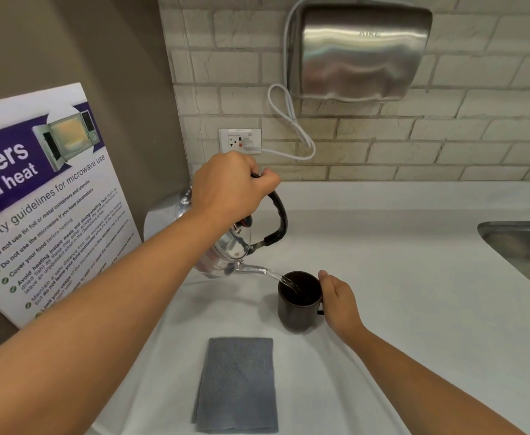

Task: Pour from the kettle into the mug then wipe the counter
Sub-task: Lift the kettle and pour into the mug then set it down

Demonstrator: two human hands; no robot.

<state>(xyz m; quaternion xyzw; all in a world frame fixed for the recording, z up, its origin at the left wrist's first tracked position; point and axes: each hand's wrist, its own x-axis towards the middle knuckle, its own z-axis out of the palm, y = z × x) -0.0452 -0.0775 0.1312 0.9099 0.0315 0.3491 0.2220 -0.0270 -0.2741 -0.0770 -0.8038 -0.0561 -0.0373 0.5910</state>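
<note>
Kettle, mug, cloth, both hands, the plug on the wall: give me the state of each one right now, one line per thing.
kettle: lifted, tilted, water streaming from its spout into the mug
mug: upright on the counter, being filled
cloth: folded flat on the counter, untouched
left hand: gripping the kettle's handle
right hand: holding the mug's side
plug: in the wall socket

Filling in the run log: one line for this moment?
phase: pouring | left hand: tilts kettle | right hand: steadies mug | cloth: untouched
</note>
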